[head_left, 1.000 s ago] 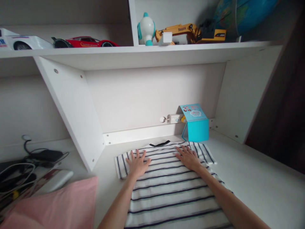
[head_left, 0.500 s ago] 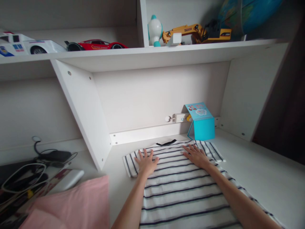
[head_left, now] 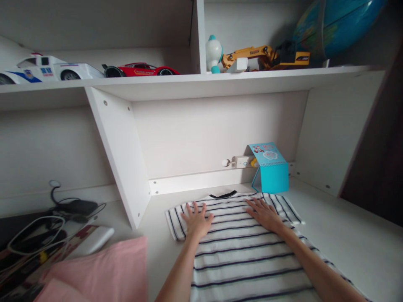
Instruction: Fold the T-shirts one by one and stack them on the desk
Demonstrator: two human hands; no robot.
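A white T-shirt with dark stripes [head_left: 239, 251] lies spread flat on the white desk, its black-edged neckline toward the back wall. My left hand [head_left: 197, 221] rests on it near the left sleeve, palm down with fingers spread. On the other shoulder, beside the right sleeve, my right hand [head_left: 265, 214] lies flat with its fingers stretched out. Neither hand grips the fabric. The shirt's lower end runs out of view at the bottom, and my right forearm covers part of its right side.
A blue desk calendar [head_left: 274, 176] stands just behind the right sleeve, by a power strip [head_left: 243, 162]. To the left lie folded pink cloth [head_left: 103, 268], a black adapter [head_left: 78, 206] and tangled cables. Overhead, a shelf [head_left: 220, 82] carries toy cars, a toy excavator [head_left: 270, 58] and a globe.
The view has shifted slightly, so everything sits a little lower and further right. Both hands stay spread at the same places on the shirt.
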